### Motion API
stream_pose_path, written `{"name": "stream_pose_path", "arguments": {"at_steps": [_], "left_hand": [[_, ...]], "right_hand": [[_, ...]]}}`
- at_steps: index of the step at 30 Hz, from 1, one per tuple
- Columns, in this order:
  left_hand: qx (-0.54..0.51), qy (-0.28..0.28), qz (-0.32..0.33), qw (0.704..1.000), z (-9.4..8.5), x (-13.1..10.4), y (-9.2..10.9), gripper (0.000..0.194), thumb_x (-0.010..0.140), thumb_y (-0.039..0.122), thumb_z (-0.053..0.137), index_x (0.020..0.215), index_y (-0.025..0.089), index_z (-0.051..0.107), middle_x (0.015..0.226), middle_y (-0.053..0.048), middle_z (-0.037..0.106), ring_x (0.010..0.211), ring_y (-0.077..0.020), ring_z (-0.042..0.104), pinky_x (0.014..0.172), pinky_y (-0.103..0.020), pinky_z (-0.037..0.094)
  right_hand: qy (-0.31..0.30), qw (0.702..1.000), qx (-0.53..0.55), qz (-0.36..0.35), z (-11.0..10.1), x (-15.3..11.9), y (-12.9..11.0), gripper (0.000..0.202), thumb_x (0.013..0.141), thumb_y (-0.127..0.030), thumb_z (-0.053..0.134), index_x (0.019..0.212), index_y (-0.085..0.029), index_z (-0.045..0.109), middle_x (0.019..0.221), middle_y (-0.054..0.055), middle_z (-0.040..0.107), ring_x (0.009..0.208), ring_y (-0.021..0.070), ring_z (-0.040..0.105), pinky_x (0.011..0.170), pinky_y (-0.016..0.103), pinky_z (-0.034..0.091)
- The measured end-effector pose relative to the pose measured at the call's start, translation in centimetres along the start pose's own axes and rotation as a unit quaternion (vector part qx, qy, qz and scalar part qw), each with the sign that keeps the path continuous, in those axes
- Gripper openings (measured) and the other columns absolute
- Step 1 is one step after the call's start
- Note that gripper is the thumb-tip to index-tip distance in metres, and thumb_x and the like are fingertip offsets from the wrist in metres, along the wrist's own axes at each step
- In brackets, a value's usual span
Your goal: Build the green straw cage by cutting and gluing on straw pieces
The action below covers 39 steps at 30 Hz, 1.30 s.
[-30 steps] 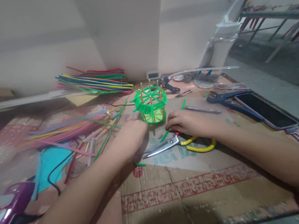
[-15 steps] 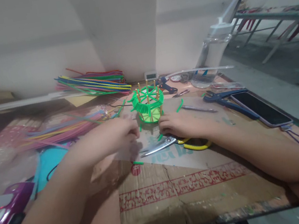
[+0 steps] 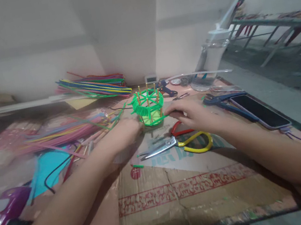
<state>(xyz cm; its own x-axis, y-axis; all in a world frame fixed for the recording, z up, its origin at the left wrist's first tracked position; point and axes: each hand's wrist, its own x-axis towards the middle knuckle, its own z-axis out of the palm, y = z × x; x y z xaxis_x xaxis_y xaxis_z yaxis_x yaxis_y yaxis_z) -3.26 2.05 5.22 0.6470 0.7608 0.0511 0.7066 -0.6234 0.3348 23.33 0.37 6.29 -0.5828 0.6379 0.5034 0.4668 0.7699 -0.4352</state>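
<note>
A small round model of green fuzzy strips and upright wooden sticks (image 3: 149, 103) stands at the middle of the table. My left hand (image 3: 130, 129) is at the left of its base, blurred, with its fingertips hidden. On the other side, my right hand (image 3: 184, 112) is closed in a pinch at the end of a green strip (image 3: 161, 119) that runs along the base. Below the hands lie scissors (image 3: 159, 149) with one yellow and one red handle loop, blades pointing left. A short green offcut (image 3: 138, 166) rests near their tip.
A bundle of coloured pipe cleaners (image 3: 96, 86) lies against the wall. Pliers (image 3: 225, 99) and a phone (image 3: 259, 110) lie at right, below a clear pump bottle (image 3: 212, 57). A purple device (image 3: 10, 209) sits at left. Printed cardboard (image 3: 158, 219) covers the front.
Both hands have come up to the model's base. My right hand has moved off the scissors, uncovering the red handle loop, and a green strip now shows at its fingertips.
</note>
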Motion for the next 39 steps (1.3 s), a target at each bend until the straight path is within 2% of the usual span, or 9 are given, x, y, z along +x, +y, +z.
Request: {"name": "stream_pose_path", "arguments": {"at_steps": [4,8,12,14,16,22,30,33,39], "left_hand": [[0.044,-0.030,0.010,0.999,-2.0,-0.9,2.3,0.019,0.080,0.016,0.053,0.081,0.018,0.071,0.081,-0.007,0.069,0.070,-0.0189,0.059,0.064,-0.030,0.041],[-0.128,0.001,0.020,0.992,-3.7,-2.0,5.3,0.011,0.080,0.021,0.055,0.080,0.019,0.066,0.073,0.000,0.066,0.067,-0.0147,0.060,0.062,-0.026,0.044],[-0.405,0.079,-0.023,0.910,-2.9,-1.7,6.7,0.010,0.080,0.027,0.064,0.081,0.018,0.059,0.070,0.001,0.068,0.065,-0.0137,0.064,0.063,-0.025,0.050],[-0.478,0.107,-0.028,0.871,-2.1,-1.4,7.0,0.015,0.078,0.027,0.067,0.080,0.018,0.056,0.070,0.001,0.069,0.065,-0.0132,0.066,0.065,-0.025,0.052],[-0.499,0.134,-0.026,0.856,-1.6,-1.2,7.1,0.017,0.078,0.027,0.069,0.078,0.018,0.055,0.071,0.001,0.069,0.067,-0.0126,0.066,0.066,-0.024,0.051],[-0.471,0.199,-0.024,0.859,-0.9,-1.3,7.7,0.014,0.077,0.025,0.071,0.078,0.016,0.061,0.074,0.001,0.065,0.069,-0.0103,0.061,0.067,-0.022,0.047],[-0.499,0.173,-0.013,0.849,-0.4,-1.0,8.1,0.025,0.076,0.025,0.076,0.093,0.019,0.059,0.088,0.001,0.065,0.082,-0.0130,0.063,0.075,-0.025,0.050],[-0.464,0.168,-0.020,0.870,-0.5,-1.1,7.7,0.028,0.078,0.031,0.076,0.099,0.019,0.061,0.091,0.000,0.066,0.085,-0.0148,0.063,0.076,-0.027,0.050],[-0.345,0.173,-0.014,0.922,-0.8,-1.4,7.7,0.016,0.086,0.034,0.068,0.085,0.018,0.068,0.080,0.000,0.067,0.075,-0.0137,0.060,0.068,-0.026,0.044]], "right_hand": [[0.051,0.998,0.025,0.016,-1.4,0.0,-1.8,0.010,0.095,-0.021,0.056,0.088,-0.019,0.063,0.084,0.003,0.068,0.076,0.0152,0.060,0.069,0.027,0.047],[0.087,0.991,0.084,0.061,-1.9,-0.5,-3.3,0.009,0.097,-0.020,0.051,0.096,-0.019,0.060,0.081,0.001,0.064,0.071,0.0129,0.058,0.065,0.025,0.046],[0.112,0.988,0.076,0.075,-1.4,-0.7,-4.8,0.010,0.096,-0.021,0.055,0.093,-0.018,0.064,0.082,0.002,0.067,0.072,0.0131,0.059,0.065,0.024,0.046],[0.099,0.990,0.070,0.075,-1.0,-0.8,-5.3,0.013,0.095,-0.022,0.057,0.091,-0.017,0.068,0.083,0.002,0.071,0.074,0.0138,0.062,0.066,0.024,0.046],[0.082,0.991,0.071,0.073,-0.8,-0.9,-5.6,0.015,0.095,-0.022,0.057,0.095,-0.017,0.071,0.084,0.003,0.074,0.074,0.0144,0.065,0.067,0.025,0.047],[0.064,0.994,0.059,0.064,-0.4,-1.1,-5.6,0.019,0.095,-0.022,0.057,0.095,-0.017,0.076,0.082,0.003,0.077,0.070,0.0138,0.066,0.063,0.023,0.045],[0.055,0.997,0.033,0.052,-1.1,-0.9,-5.5,0.020,0.095,-0.022,0.059,0.083,-0.015,0.073,0.071,0.001,0.071,0.063,0.0115,0.060,0.060,0.022,0.041],[0.053,0.997,0.027,0.056,-1.3,-0.8,-5.3,0.019,0.095,-0.022,0.059,0.082,-0.015,0.072,0.068,0.000,0.069,0.061,0.0107,0.058,0.059,0.021,0.039],[0.026,0.998,0.021,0.057,-1.0,-1.0,-5.1,0.020,0.095,-0.025,0.060,0.085,-0.015,0.073,0.069,0.001,0.071,0.061,0.0113,0.059,0.059,0.022,0.039]]}}
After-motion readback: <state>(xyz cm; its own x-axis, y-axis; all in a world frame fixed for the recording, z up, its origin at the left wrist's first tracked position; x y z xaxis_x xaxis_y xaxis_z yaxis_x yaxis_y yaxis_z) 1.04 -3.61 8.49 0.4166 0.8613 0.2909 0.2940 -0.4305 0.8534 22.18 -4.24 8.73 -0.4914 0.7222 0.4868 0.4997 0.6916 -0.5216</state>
